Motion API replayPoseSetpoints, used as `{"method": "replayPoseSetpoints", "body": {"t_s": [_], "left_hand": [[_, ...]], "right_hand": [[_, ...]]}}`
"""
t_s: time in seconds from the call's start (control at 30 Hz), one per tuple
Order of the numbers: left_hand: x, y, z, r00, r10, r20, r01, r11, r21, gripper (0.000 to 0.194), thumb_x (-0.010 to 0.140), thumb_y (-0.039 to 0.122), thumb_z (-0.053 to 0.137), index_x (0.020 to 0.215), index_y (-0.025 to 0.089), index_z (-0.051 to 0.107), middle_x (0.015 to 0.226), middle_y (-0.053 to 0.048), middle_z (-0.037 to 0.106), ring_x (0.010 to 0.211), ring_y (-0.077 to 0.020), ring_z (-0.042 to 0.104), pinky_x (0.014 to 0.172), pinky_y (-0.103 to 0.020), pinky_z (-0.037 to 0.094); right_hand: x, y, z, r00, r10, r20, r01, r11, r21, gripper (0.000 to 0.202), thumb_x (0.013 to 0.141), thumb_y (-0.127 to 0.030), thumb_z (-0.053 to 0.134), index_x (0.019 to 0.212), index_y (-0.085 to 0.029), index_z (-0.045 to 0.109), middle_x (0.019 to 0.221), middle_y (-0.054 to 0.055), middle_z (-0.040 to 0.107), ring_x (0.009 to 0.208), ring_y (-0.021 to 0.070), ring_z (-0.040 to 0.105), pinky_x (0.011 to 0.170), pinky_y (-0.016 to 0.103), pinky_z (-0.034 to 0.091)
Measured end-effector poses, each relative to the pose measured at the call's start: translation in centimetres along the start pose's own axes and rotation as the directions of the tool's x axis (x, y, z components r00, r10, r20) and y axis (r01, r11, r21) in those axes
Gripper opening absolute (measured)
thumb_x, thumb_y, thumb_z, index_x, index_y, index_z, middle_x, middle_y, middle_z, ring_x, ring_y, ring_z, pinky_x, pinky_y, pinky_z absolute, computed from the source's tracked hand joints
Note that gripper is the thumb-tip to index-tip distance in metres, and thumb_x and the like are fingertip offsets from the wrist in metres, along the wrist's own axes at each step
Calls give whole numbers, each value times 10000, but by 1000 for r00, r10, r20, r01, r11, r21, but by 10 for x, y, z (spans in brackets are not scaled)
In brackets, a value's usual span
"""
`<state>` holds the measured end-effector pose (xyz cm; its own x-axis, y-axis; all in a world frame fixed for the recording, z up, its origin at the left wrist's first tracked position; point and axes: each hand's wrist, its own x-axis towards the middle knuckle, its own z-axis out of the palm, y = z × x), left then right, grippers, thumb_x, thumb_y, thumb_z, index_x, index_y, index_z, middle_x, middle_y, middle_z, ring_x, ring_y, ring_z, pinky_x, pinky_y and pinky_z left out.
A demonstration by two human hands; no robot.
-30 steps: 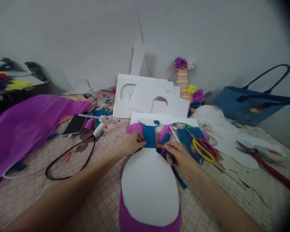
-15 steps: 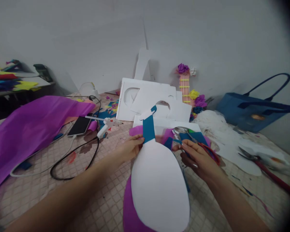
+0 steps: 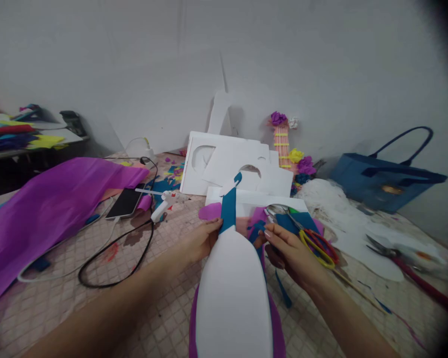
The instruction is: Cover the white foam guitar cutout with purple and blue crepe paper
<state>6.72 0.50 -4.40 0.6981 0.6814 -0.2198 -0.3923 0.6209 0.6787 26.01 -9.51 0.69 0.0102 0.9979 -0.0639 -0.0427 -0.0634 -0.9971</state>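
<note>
A white, rounded cardboard cutout (image 3: 233,293) is in the middle foreground, with a purple layer (image 3: 278,323) under it. Blue paper (image 3: 229,209) covers its narrow neck, which ends in a small curl at the top. My left hand (image 3: 205,238) is closed on the neck's left side, where the blue meets the white. Right of the cutout, my right hand (image 3: 283,246) pinches a piece of blue paper (image 3: 259,229) between thumb and fingers. Below that hand, a thin blue strip (image 3: 282,291) hangs down.
Yellow-handled scissors (image 3: 317,251) and red-handled scissors lie right of my right hand, with pliers (image 3: 390,251) farther right. On the left are a glue gun (image 3: 164,203), a phone (image 3: 125,203) and purple paper (image 3: 67,199). Cut white boards (image 3: 227,159) stand behind; a blue bag (image 3: 384,181) sits right.
The cutout has turned on its long axis and looks narrower, with purple now showing on both sides. My right hand has moved slightly left and down with the blue paper.
</note>
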Motion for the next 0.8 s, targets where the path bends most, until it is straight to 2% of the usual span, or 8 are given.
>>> {"method": "replayPoseSetpoints", "body": {"t_s": [0.2, 0.33, 0.43, 0.53, 0.63, 0.7, 0.8], "left_hand": [[-1, 5, -1, 1000, 11, -10, -11, 1000, -9, 183, 829, 290, 646, 925, 140, 687, 855, -65, 720, 702, -177, 659, 759, -313, 533], [-5, 12, -2, 998, 45, -34, -45, 999, 5, 139, 825, 281, 649, 853, 149, 679, 796, -50, 711, 653, -167, 645, 683, -287, 527], [-7, 18, -1, 995, 81, -55, -80, 996, 26, 135, 827, 282, 649, 855, 152, 672, 810, -52, 711, 698, -182, 655, 697, -296, 528], [-8, 23, 0, 981, 177, -82, -173, 984, 46, 116, 841, 253, 639, 923, 173, 655, 896, -37, 710, 808, -176, 655, 783, -282, 518], [-7, 25, 0, 955, 275, -111, -269, 961, 68, 120, 862, 226, 613, 972, 182, 635, 964, -27, 700, 894, -165, 639, 864, -271, 495], [-6, 26, 0, 940, 316, -130, -307, 948, 84, 107, 862, 217, 610, 958, 176, 630, 980, -34, 696, 929, -165, 632, 889, -267, 485], [-5, 27, 0, 927, 343, -150, -329, 938, 108, 94, 848, 201, 622, 938, 176, 634, 1021, -39, 694, 985, -165, 622, 919, -256, 469]], "right_hand": [[-1, 2, 2, 1000, 0, 11, 0, 1000, 11, 230, 837, -428, 639, 887, -215, 568, 771, -3, 666, 375, 30, 323, 373, 199, 181], [-2, 5, 3, 1000, -1, 16, 1, 1000, 11, 225, 815, -414, 672, 846, -208, 588, 737, -14, 647, 382, 29, 341, 373, 195, 191], [-6, 6, 5, 1000, -14, 1, 14, 1000, 10, 266, 836, -446, 642, 762, -198, 579, 708, -15, 622, 388, 32, 331, 377, 203, 190], [-17, 2, 11, 999, -32, -21, 32, 999, 14, 318, 883, -525, 536, 795, -222, 576, 679, -28, 584, 377, 40, 297, 371, 216, 169], [-31, -6, 17, 998, -63, -23, 60, 991, -123, 357, 886, -586, 477, 864, -246, 583, 580, -50, 484, 384, 63, 301, 367, 221, 175], [-38, -12, 20, 996, -86, -6, 82, 964, -251, 353, 860, -589, 518, 837, -241, 572, 554, -61, 426, 402, 72, 320, 364, 215, 195], [-39, -17, 22, 992, -123, -33, 105, 935, -339, 322, 804, -532, 632, 778, -218, 568, 631, -43, 490, 495, 84, 416, 403, 195, 280]]}}
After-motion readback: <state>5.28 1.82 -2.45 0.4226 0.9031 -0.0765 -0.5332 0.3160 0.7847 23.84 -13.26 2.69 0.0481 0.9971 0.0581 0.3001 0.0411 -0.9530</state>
